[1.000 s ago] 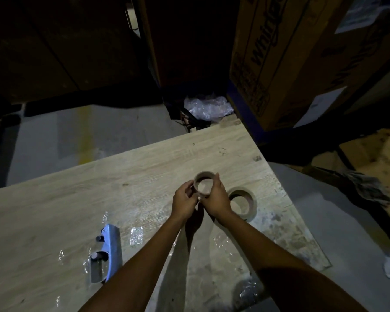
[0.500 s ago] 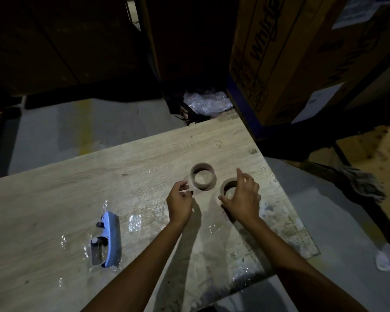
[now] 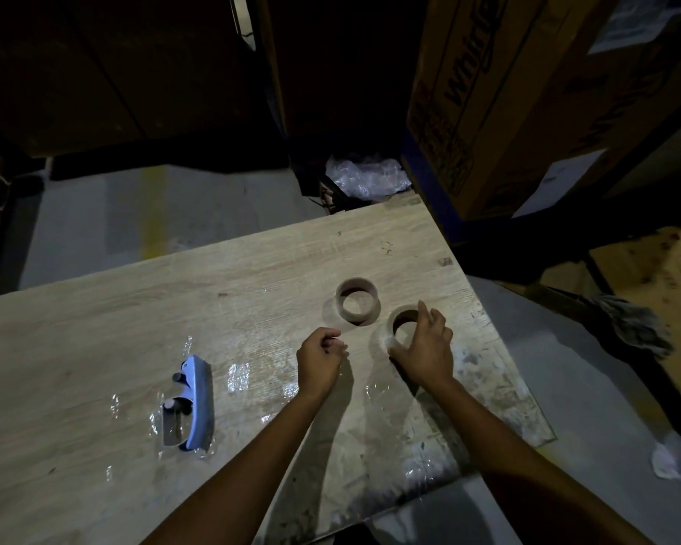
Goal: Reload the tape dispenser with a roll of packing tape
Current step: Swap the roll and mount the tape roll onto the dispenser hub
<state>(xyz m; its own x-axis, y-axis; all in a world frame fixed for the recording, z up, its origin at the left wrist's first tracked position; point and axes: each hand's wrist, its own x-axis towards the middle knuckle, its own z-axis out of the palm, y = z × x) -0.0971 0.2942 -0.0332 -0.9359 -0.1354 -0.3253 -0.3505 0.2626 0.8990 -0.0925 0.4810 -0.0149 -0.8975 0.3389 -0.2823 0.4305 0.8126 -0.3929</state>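
Note:
A bare cardboard tape core (image 3: pixel 357 301) stands on the wooden table (image 3: pixel 95 328), right of centre. Just to its right lies a roll of clear packing tape (image 3: pixel 400 324). My right hand (image 3: pixel 427 348) has its fingers and thumb closed around that roll's near and right rim, which hides part of it. My left hand (image 3: pixel 320 357) hovers just left of the roll, fingers curled loosely, holding nothing. The blue tape dispenser (image 3: pixel 191 403) lies on its side at the table's left, apart from both hands.
Bits of clear tape (image 3: pixel 238 377) stick to the tabletop. The table's right edge runs close to the roll. Large cardboard boxes (image 3: pixel 488 92) stand behind, with crumpled plastic wrap (image 3: pixel 366 175) below them. A mop head (image 3: pixel 629 324) lies on the floor at right.
Both hands set the bare core down on the table and let go. My right hand moved right and closed on the tape roll; my left hand drew back.

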